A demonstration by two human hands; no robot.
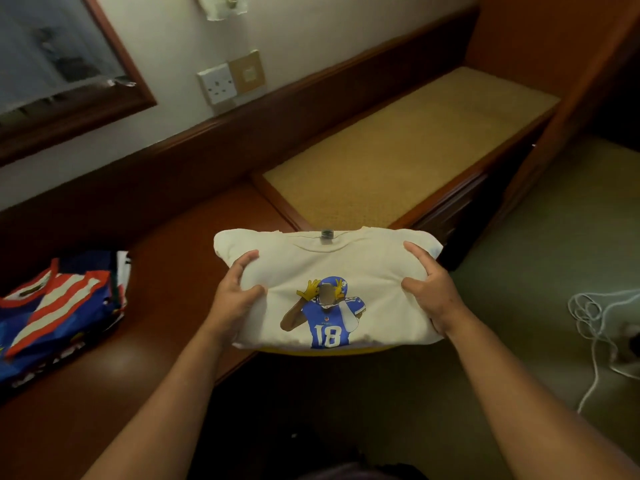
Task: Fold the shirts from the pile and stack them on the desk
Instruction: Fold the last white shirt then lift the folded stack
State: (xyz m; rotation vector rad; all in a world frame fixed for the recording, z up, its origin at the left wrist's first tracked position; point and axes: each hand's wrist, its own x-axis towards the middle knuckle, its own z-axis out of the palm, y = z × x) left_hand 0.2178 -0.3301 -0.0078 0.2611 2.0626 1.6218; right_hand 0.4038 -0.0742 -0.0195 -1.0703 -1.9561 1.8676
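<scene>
Shirt: folded cream shirt [329,268], soft knit, rounded rectangle, centre of the frame, held up between both hands, overhanging the right end of the desk.
Print: cartoon football player in a blue jersey, white "18" on the chest, blue helmet, yellow gloves raised to the head; small dark neck label at the collar, unreadable.
Underneath: thin yellow edge showing below the shirt's lower fold; cannot tell what it belongs to.
Left hand [239,296]: clasping the shirt's left edge, thumb on top, fingers curled over the fabric.
Right hand [429,292]: clasping the right edge likewise, thumb and forefinger spread on top.
Desk [180,292]: glossy reddish-brown wood, lower left to centre.
Stack [59,306]: folded shirts at the left edge of the frame, on the desk, blue with red and white stripes on top.
Bench [398,150]: woven tan pad in a wood frame, upper right.
Wall: white socket [217,84], tan plate beside it; framed mirror [52,57], upper left.
Floor: white cable [595,327], tangled, right edge.
</scene>
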